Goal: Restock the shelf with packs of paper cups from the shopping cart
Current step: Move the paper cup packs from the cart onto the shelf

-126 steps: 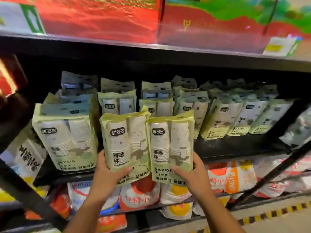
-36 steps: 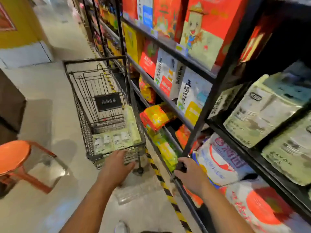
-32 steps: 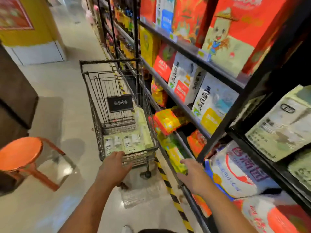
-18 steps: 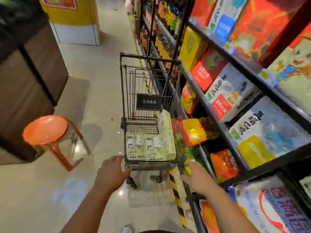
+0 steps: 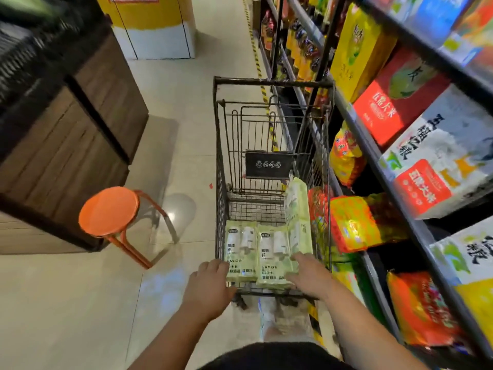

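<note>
Beside a wood-panelled cabinet [image 5: 66, 156] and an orange stool [image 5: 109, 209] on the tiled floor [image 5: 80, 303], your left hand [image 5: 210, 287] is at the near left corner of the shopping cart [image 5: 272, 82]. Its grip is released, with the fingers loosely bent at the edge of the left pack of paper cups [image 5: 240, 252]. That pack lies flat in the cart's near end, touching a second pack [image 5: 274, 255]. A third pack [image 5: 296, 206] stands on edge against the cart's right wall. Your right hand [image 5: 309, 276] rests on the second pack, fingers spread, grip released, grasping nothing. At right, the shelf [image 5: 366, 140] holds bright bags of rice [image 5: 437, 166].
</note>
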`<action>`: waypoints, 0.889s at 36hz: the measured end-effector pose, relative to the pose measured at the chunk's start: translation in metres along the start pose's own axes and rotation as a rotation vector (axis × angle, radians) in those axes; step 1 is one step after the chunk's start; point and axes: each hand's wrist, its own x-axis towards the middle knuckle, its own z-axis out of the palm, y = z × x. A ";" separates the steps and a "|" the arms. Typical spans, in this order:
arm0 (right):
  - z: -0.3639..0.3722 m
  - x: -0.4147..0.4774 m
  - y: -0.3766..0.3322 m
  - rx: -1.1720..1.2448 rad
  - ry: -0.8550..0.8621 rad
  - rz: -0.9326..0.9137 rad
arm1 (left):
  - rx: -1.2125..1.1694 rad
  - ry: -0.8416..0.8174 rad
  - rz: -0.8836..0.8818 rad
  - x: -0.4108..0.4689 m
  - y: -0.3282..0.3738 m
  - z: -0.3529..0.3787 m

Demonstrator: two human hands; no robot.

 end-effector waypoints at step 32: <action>0.049 0.262 0.052 -0.009 -0.265 0.083 | -0.373 -0.326 -0.469 0.259 0.020 0.117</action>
